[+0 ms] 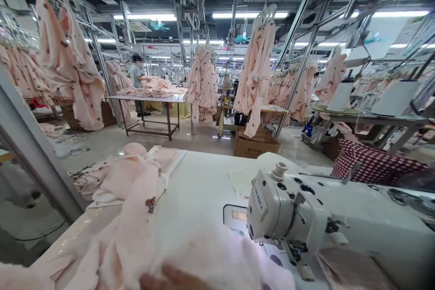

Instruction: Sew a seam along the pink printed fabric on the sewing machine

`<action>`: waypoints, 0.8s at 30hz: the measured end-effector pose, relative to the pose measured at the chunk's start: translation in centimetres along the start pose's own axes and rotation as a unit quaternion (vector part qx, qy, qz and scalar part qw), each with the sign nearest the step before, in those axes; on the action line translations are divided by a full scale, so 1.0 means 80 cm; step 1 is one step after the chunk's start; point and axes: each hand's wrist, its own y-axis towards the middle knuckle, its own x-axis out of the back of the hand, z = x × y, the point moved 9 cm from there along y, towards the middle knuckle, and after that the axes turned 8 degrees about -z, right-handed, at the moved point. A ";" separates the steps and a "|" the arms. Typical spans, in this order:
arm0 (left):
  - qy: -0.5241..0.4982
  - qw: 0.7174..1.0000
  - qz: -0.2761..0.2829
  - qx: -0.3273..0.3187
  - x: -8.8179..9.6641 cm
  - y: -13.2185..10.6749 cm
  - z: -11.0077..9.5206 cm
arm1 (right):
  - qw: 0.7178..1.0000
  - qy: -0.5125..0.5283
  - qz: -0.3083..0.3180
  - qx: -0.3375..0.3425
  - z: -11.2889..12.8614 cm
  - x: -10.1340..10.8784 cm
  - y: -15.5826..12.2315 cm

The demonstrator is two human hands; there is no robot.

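At the bottom edge, my left hand (176, 279) shows only in part, smeared by motion, against pale pink fabric (210, 253). Whether its fingers grip the cloth cannot be made out. The fabric runs right to beneath the head of a white sewing machine (272, 204), whose lamp lights the cloth. Left of the hand lies a heap of pink garment pieces (132, 204), one with a small brown printed figure. My right hand is out of view.
The white sewing table (200, 176) reaches forward from me. A metal post (37, 158) slants at the left. Beyond are a cardboard box (256, 144), hanging pink garments (256, 63), a table piled with cloth (146, 98), and a standing person (136, 77). Thread cones (341, 95) stand right.
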 end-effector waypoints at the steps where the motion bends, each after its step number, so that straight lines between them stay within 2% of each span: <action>1: -0.002 1.000 -0.014 -0.007 0.008 0.000 -0.003 | 1.000 -0.016 -0.001 -0.005 -0.009 0.003 0.019; 4: -0.003 0.999 -0.040 -0.017 0.031 -0.020 -0.003 | 0.997 -0.057 -0.019 -0.057 -0.052 0.029 0.065; 6: -0.004 0.999 -0.051 -0.012 0.048 -0.049 0.008 | 0.986 -0.089 -0.060 -0.125 -0.080 0.057 0.069; 7: 0.004 0.998 -0.055 -0.010 0.058 -0.065 0.018 | 0.982 -0.098 -0.075 -0.144 -0.084 0.067 0.061; 9: 0.040 0.998 -0.056 -0.012 0.078 -0.096 0.040 | 0.981 -0.103 -0.080 -0.146 -0.070 0.078 0.025; 11: 0.087 0.996 -0.028 -0.014 0.095 -0.120 0.064 | 0.990 -0.099 -0.044 -0.094 -0.036 0.078 -0.029; 13: 0.118 0.992 0.049 0.015 0.105 -0.134 0.086 | 0.989 -0.146 0.016 -0.010 0.001 0.075 -0.091; 15: 0.136 0.979 0.139 0.062 0.111 -0.135 0.094 | 0.973 -0.228 0.008 0.032 0.018 0.091 -0.143; 17: 0.133 0.969 0.189 0.083 0.119 -0.116 0.078 | 0.965 -0.253 -0.055 0.039 0.026 0.118 -0.170; 19: 0.089 0.978 0.181 0.060 0.126 -0.077 0.038 | 0.971 -0.221 -0.095 0.012 0.024 0.137 -0.175; 20: 0.057 0.983 0.168 0.042 0.126 -0.056 0.016 | 0.976 -0.197 -0.091 -0.013 0.021 0.140 -0.171; 22: -0.004 0.988 0.156 0.015 0.116 -0.022 -0.020 | 0.986 -0.152 -0.042 -0.062 0.015 0.133 -0.161; 24: -0.037 0.987 0.157 0.007 0.099 0.000 -0.040 | 0.989 -0.119 0.005 -0.090 0.013 0.125 -0.154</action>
